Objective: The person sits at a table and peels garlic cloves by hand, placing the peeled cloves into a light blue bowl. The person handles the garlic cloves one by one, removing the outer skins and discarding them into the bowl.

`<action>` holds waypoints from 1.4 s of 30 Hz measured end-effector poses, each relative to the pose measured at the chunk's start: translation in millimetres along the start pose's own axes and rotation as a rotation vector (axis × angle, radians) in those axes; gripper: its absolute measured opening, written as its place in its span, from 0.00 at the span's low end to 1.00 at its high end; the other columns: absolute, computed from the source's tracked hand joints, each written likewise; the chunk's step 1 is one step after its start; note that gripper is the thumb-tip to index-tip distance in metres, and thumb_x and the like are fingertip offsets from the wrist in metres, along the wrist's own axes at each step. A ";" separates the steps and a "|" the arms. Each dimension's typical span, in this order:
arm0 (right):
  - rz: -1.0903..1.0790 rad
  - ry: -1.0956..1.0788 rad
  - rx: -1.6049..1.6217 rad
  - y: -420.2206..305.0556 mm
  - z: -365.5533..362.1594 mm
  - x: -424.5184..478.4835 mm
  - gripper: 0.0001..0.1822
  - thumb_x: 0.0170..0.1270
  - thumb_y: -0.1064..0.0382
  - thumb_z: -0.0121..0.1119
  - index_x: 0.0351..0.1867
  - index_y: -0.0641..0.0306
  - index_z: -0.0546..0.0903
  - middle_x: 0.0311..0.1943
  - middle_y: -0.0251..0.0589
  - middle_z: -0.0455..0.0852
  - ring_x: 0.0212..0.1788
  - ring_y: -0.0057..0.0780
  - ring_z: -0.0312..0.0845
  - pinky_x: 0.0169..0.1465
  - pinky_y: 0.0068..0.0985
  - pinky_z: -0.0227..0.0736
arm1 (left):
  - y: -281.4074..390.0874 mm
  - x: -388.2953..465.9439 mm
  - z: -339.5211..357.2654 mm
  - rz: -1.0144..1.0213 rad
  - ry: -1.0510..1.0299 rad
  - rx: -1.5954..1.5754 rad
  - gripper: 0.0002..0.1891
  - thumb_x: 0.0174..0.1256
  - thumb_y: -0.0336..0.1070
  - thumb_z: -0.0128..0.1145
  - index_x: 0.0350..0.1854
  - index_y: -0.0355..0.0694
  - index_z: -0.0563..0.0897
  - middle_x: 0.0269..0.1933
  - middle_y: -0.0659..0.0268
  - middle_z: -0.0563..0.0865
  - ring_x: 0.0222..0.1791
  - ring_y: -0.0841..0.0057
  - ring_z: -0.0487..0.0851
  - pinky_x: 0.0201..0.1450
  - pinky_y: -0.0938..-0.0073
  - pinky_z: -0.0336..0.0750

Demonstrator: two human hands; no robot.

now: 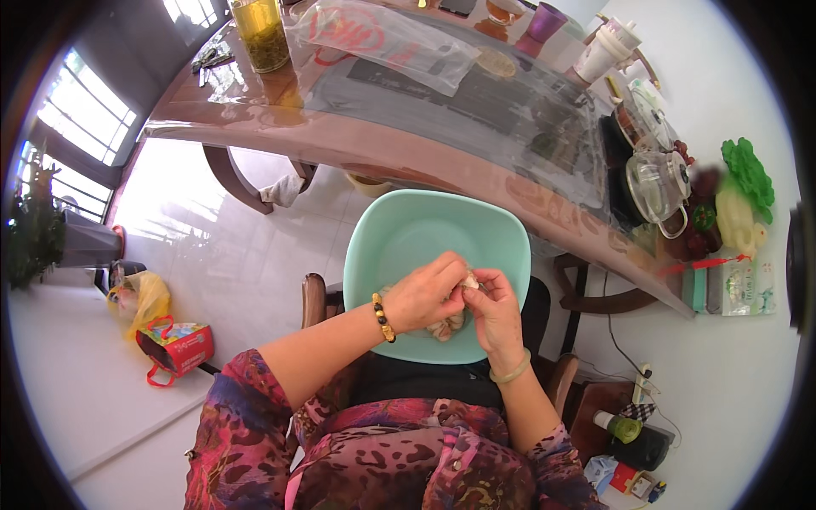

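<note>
A mint-green plastic basin (408,217) rests on my lap. Above its inside, my left hand (428,290), with a beaded bracelet at the wrist, and my right hand (494,306), with a pale bangle, meet at a small whitish piece, which looks like garlic (470,280). The fingertips of both hands are closed on it. Below the hands, several garlic bulbs (441,329) lie at the bottom of the basin, partly hidden by my left hand and wrist.
A glossy wooden table (408,143) stands just beyond the basin, with a plastic bag (389,44), a jar of yellow liquid (261,38) and a glass-lidded pot (656,185) on it. A red bag (182,347) sits on the floor at left.
</note>
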State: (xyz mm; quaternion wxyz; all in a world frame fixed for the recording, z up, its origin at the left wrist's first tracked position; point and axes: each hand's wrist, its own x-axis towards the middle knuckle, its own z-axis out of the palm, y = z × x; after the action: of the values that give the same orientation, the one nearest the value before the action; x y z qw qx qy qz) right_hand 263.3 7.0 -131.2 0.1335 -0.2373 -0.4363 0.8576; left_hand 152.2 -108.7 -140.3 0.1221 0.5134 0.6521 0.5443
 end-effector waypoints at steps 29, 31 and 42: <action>0.014 0.036 0.013 0.5 -2.9 -1.3 0.14 0.56 0.78 0.59 0.44 0.67 0.73 0.42 0.39 0.78 0.44 0.25 0.77 0.49 0.21 0.75 | -0.6 -0.7 3.7 0.064 0.000 0.050 0.14 0.51 0.21 0.54 0.41 0.37 0.71 0.44 0.55 0.76 0.36 0.60 0.79 0.37 0.68 0.76; 0.008 0.012 0.019 -0.1 -1.5 -1.0 0.14 0.57 0.78 0.59 0.44 0.67 0.73 0.43 0.40 0.78 0.44 0.25 0.77 0.49 0.21 0.75 | -4.9 0.1 1.9 0.057 0.004 0.007 0.13 0.52 0.20 0.53 0.41 0.37 0.71 0.45 0.55 0.76 0.36 0.61 0.79 0.38 0.68 0.76; 0.054 0.031 0.069 0.6 -3.6 3.5 0.12 0.67 0.67 0.52 0.50 0.69 0.73 0.42 0.38 0.79 0.43 0.23 0.77 0.47 0.21 0.75 | -9.0 4.0 -6.4 -0.139 0.199 -0.063 0.07 0.51 0.22 0.53 0.33 0.38 0.78 0.39 0.61 0.79 0.38 0.65 0.78 0.40 0.71 0.75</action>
State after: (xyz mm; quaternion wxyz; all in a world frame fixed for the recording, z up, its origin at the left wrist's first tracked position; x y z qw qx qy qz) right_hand 262.2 10.7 -134.5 0.1252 -0.2576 -0.3977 0.8716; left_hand 141.0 -108.1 -143.8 0.1100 0.4063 0.6777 0.6029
